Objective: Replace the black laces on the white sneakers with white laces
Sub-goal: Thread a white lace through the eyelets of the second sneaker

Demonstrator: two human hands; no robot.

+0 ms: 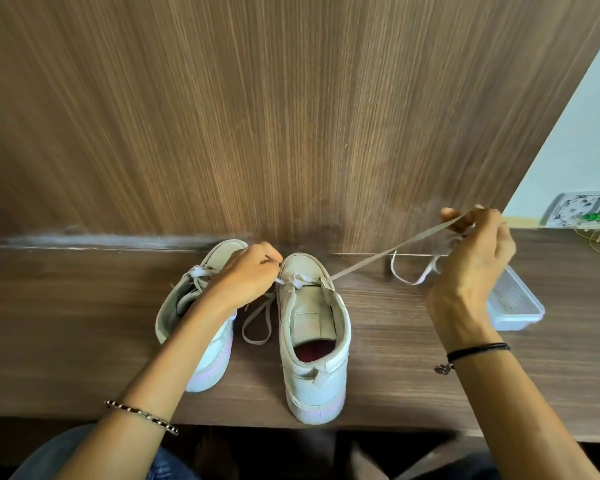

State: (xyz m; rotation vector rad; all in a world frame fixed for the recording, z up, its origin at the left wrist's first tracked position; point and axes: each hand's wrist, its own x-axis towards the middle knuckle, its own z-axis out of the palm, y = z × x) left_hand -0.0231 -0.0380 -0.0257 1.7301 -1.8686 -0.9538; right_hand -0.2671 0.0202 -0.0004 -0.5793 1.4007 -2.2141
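Observation:
Two white sneakers stand on the brown wooden desk [66,323], toes toward the wall. The right sneaker [314,341] has a white lace [388,251] threaded through its front eyelets. My right hand [471,261] pinches one end of that lace and holds it taut, raised to the right. My left hand [250,275] pinches the other end at the shoe's left eyelets; its loose tail loops on the desk between the shoes. The left sneaker [201,327] leans over, partly hidden by my left forearm, with a white lace at its front. No black lace is visible.
A clear plastic container [516,306] sits on the desk behind my right wrist. A patterned object [582,209] with thin yellow-green cords lies at the far right. A wood-grain wall panel [257,116] rises right behind the shoes. The desk's front edge runs just below the heels.

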